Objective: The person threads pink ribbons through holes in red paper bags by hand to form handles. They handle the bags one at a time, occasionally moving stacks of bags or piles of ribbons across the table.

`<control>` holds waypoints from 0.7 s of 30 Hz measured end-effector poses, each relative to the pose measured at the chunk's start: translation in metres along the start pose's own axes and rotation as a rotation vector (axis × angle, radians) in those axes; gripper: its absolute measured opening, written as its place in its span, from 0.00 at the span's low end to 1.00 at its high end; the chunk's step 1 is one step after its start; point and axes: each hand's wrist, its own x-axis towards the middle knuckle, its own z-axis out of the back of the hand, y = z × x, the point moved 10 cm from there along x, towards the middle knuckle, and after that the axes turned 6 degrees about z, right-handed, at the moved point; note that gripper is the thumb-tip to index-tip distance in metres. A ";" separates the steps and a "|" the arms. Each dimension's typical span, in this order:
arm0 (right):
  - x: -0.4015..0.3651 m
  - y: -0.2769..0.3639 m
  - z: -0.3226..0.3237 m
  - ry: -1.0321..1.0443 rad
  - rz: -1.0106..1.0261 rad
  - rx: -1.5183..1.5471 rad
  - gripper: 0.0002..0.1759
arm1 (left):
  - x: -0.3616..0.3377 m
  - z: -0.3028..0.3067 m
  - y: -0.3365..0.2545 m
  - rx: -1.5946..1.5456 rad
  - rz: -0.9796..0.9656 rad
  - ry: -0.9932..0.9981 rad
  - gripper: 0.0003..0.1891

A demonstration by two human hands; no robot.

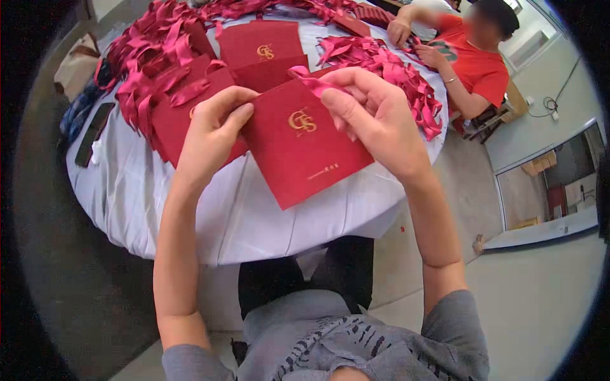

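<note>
A flat red paper gift bag with a gold emblem is held up over the near edge of the table, slightly tilted. My left hand pinches its upper left corner between thumb and fingers. At the upper right of the bag, my right hand has thumb and forefinger closed on a pink ribbon handle. Part of the bag's right edge is hidden behind that hand. Just beyond lie more red bags, some with ribbons on top.
A round table with a white cloth carries heaps of ribboned bags and a pile of pink ribbons. At left lies a dark phone. A co-worker in a red shirt handles ribbons at the far right.
</note>
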 end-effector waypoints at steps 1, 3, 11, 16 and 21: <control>0.000 -0.005 -0.006 0.009 -0.005 0.005 0.11 | -0.001 -0.003 0.001 -0.001 0.009 -0.007 0.09; -0.001 -0.008 -0.009 -0.019 0.036 -0.113 0.12 | 0.001 -0.010 0.007 -0.207 0.047 0.042 0.09; -0.005 -0.010 -0.012 -0.086 0.043 -0.301 0.07 | -0.003 -0.019 0.005 -0.154 0.067 0.129 0.11; -0.010 -0.006 -0.010 -0.143 0.130 -0.414 0.07 | -0.003 -0.024 0.007 -0.244 0.093 0.157 0.10; -0.014 -0.003 -0.012 -0.147 0.132 -0.435 0.05 | -0.004 -0.025 0.009 -0.306 0.106 0.166 0.10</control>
